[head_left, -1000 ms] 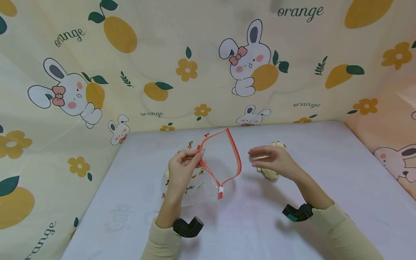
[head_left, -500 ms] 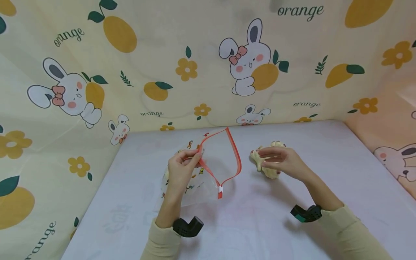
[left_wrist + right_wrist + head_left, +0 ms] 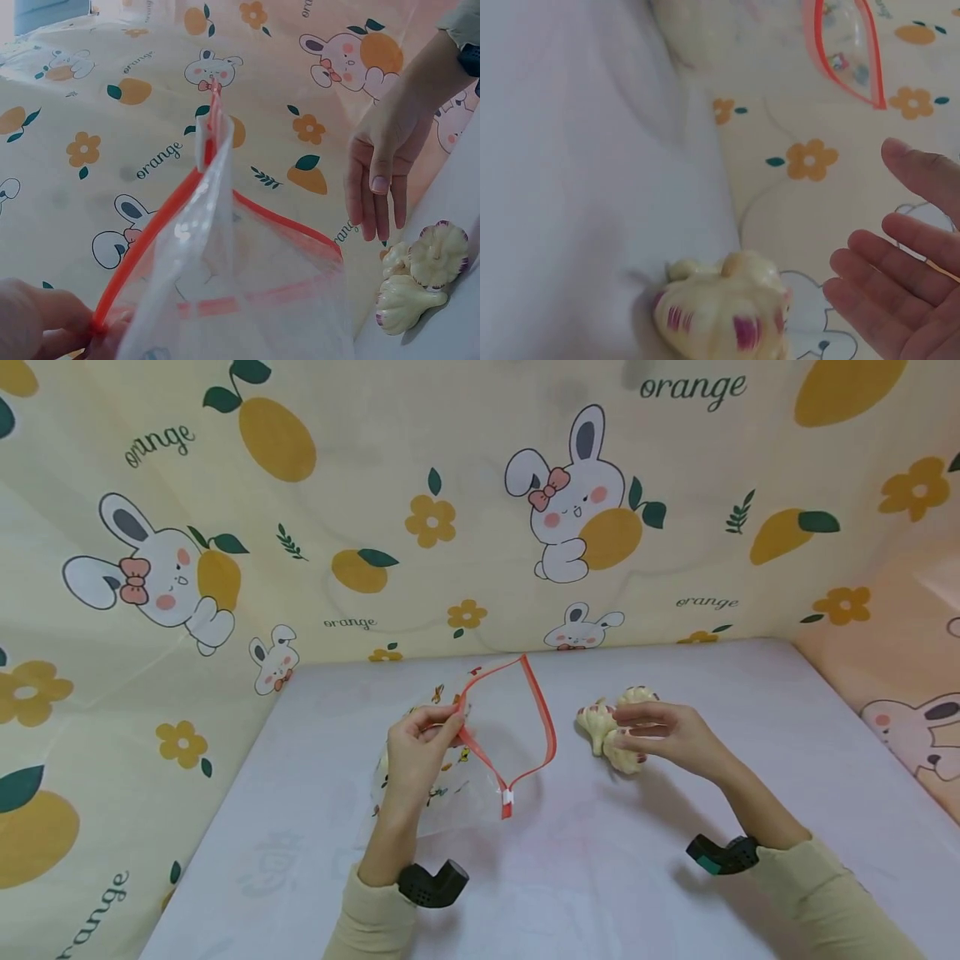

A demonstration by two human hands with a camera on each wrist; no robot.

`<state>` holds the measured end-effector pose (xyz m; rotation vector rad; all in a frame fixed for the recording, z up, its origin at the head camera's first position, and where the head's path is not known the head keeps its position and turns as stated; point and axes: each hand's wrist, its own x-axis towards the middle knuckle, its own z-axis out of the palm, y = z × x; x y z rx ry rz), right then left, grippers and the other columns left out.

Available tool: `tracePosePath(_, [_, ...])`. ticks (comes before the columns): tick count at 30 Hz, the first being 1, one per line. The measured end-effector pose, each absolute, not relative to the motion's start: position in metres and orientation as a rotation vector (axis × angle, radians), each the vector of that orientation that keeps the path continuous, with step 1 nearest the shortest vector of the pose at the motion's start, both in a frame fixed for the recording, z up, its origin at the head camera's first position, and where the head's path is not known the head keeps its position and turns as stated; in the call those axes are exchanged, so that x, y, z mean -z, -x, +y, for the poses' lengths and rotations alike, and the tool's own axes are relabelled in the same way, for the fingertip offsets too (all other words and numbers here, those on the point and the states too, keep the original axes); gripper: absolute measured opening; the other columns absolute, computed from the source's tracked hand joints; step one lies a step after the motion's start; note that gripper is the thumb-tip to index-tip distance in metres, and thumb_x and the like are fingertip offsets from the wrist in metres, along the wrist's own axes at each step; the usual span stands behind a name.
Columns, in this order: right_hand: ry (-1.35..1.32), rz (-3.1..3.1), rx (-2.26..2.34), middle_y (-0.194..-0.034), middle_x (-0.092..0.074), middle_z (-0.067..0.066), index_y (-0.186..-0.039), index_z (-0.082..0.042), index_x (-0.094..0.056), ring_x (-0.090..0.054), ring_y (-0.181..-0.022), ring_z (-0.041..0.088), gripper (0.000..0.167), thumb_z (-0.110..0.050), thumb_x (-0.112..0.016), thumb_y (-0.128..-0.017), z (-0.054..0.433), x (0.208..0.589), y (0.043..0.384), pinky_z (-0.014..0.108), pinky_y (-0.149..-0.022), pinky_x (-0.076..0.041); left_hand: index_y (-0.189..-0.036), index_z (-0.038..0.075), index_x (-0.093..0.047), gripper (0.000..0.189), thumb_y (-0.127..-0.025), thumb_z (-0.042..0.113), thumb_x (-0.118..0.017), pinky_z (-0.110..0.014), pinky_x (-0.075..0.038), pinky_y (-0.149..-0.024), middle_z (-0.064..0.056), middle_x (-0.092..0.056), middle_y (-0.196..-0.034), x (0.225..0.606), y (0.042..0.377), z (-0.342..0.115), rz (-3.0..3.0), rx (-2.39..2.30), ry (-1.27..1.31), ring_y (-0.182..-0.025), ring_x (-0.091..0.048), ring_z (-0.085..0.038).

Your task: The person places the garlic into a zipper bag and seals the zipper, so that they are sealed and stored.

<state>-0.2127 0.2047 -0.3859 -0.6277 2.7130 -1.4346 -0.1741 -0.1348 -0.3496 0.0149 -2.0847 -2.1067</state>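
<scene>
My left hand [image 3: 422, 752] pinches the red rim of a clear zip bag [image 3: 546, 718] between thumb and fingers. The bag's mouth gapes toward the right, and a white slider [image 3: 508, 797] sits at its near corner. Small coloured prints cover the bag, and a pale rounded shape shows dimly at its left, mostly behind my hand. Over on the right, several garlic bulbs [image 3: 597, 720] lie clustered on the table. Just above them hovers my right hand [image 3: 678, 739], holding nothing. Its fingers [image 3: 900, 277] are extended and apart from the bulbs [image 3: 724, 311] in the right wrist view.
A pale cloth covers the table [image 3: 570, 877]. Behind it rises a cream curtain [image 3: 480, 527] printed with rabbits and oranges, which also runs down the left and right sides. Each wrist carries a black camera, such as the left wrist camera [image 3: 435, 885].
My right hand has drawn back to the right, uncovering more of the garlic bulbs. The left hand and the bag have stayed nearly still.
</scene>
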Motion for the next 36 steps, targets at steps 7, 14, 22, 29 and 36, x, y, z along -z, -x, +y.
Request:
tracePosePath(7, [0.648,2.727,1.383,-0.119,-0.067,0.024,-0.122,-0.001,-0.063,-0.061,-0.099,-0.009,0.043,-0.013,-0.075,-0.082,0.214,0.393,0.214,0.021,-0.084,-0.058,-0.108,-0.005,-0.067,0.020,-0.090,0.004,-0.065,-0.018,-0.059,-0.071,-0.009,-0.069,-0.090,0.350,0.174,-0.134,-2.103,2.094,-0.026,-0.065,-0.069,-0.004])
tracePosePath(14, [0.706,2.757,1.369,-0.116,-0.068,0.023,-0.118,-0.001,-0.065,-0.060,-0.099,-0.012,0.044,-0.013,-0.079,-0.078,0.219,0.402,0.217,0.022,-0.086,-0.058,-0.108,-0.006,-0.067,0.020,-0.090,0.003,-0.064,-0.017,-0.059,-0.070,-0.017,-0.069,-0.094,0.350,0.175,-0.134,-2.103,2.091,-0.012,-0.064,-0.068,-0.003])
tracePosePath(22, [0.715,2.767,1.342,-0.121,-0.069,0.011,-0.121,-0.001,-0.064,-0.047,-0.106,-0.024,0.049,-0.015,-0.080,-0.077,0.225,0.408,0.220,0.010,-0.088,-0.052,-0.107,-0.003,-0.067,0.020,-0.090,0.007,-0.066,-0.017,-0.059,-0.073,-0.003,-0.073,-0.078,0.350,0.174,-0.133,-2.146,2.079,-0.050,-0.064,-0.069,-0.003])
tracePosePath(29, [0.723,2.746,1.380,-0.121,-0.066,-0.014,-0.122,0.001,-0.062,-0.044,-0.111,-0.025,0.052,-0.015,-0.081,-0.077,0.231,0.417,0.225,0.016,-0.091,-0.054,-0.107,-0.003,-0.067,0.020,-0.090,0.005,-0.066,-0.017,-0.059,-0.072,0.000,-0.073,-0.078,0.350,0.175,-0.133,-2.133,2.089,-0.045,-0.064,-0.069,-0.003])
tracePosePath(36, [0.752,2.726,1.375,-0.126,-0.064,-0.012,-0.124,0.004,-0.060,-0.042,-0.111,-0.027,0.053,-0.012,-0.080,-0.077,0.234,0.427,0.230,0.014,-0.092,-0.053,-0.107,-0.004,-0.067,0.020,-0.090,0.006,-0.065,-0.017,-0.059,-0.073,0.003,-0.073,-0.076,0.352,0.176,-0.134,-2.136,2.095,-0.041,-0.065,-0.069,-0.004])
